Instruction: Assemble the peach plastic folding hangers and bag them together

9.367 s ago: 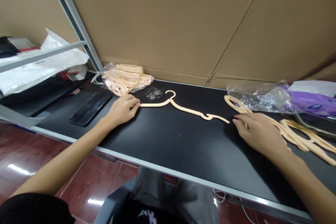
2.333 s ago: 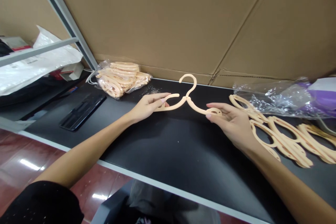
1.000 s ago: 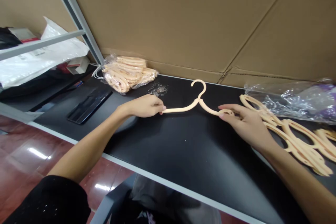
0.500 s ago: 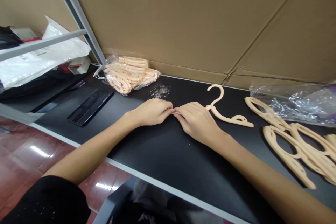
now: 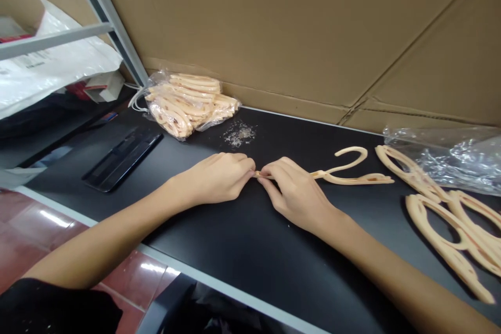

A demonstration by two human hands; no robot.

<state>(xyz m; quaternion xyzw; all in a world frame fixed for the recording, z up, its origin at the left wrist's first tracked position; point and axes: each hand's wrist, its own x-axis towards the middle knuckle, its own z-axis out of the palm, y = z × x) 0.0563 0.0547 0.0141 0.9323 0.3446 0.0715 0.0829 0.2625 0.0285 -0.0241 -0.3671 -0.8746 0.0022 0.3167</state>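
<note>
A cream plastic hanger is held just above the black tabletop, its hook and one arm sticking out to the right. My right hand is closed on its other arm, fingers over the top and thumb below. At the tip of that arm my left hand pinches the end between thumb and fingertips. A short stretch of the hanger shows between both hands; the rest is hidden under my right hand. Several folded cream hangers lie at the right.
A clear bag of hangers sits at the back left, with small pale scraps beside it. A black phone lies at the left. Clear plastic wrapping rests at the back right, by the cardboard wall.
The hanger has tilted, so its hook and free arm now look flatter and lie nearer each other. Both hands keep their hold. The whole view has shifted slightly.
</note>
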